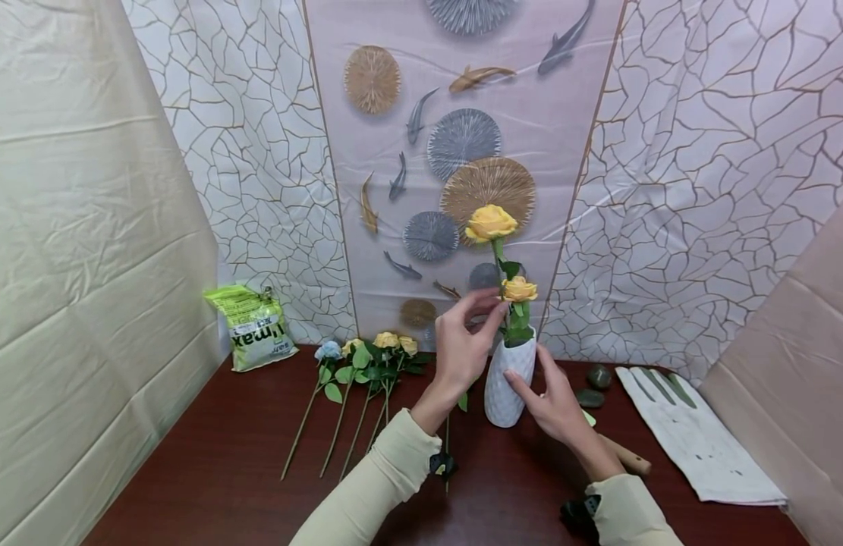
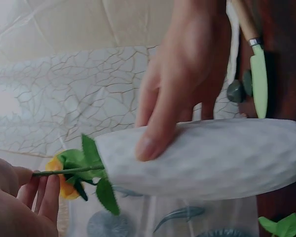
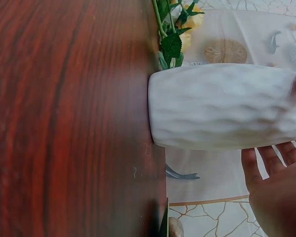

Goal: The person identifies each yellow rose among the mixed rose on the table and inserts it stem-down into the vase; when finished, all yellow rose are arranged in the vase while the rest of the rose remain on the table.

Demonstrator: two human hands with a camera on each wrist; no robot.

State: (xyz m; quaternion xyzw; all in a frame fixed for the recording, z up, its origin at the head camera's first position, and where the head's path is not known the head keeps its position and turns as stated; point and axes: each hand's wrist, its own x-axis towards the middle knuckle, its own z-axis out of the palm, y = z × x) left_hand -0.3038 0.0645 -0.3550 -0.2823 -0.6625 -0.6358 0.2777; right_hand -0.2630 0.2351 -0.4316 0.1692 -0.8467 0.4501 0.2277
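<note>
A cloth with fish and round shapes [image 1: 470, 136] hangs close behind the dark red table [image 1: 223, 470]. The white vase [image 1: 506, 388] stands near the back edge, so there is only a little gap between it and the cloth. More brown wood shows in front, toward the person.

On the left side lie a blue rose [image 1: 328, 350] and some yellow roses [image 1: 387, 340], with their long stems pointing to the front. A shiny green snack bag [image 1: 260, 334] is in the back left corner. One more stem [image 1: 447, 436] runs under the left wrist. On the right are two dark stones [image 1: 599, 377], then a white cloth [image 1: 708, 447] by the edge. The knife [image 2: 259, 81], green with a wood handle, is partly under the right arm.

Two yellow roses [image 1: 492, 223] stick up from the vase, one taller. The left hand [image 1: 460, 345] reaches in from the left and pinches a thin stem just above the rim. The right hand [image 1: 556, 400] holds the vase's side, with its thumb [image 2: 149, 147] on the front. Both sleeves [image 1: 387, 470] are cream.
</note>
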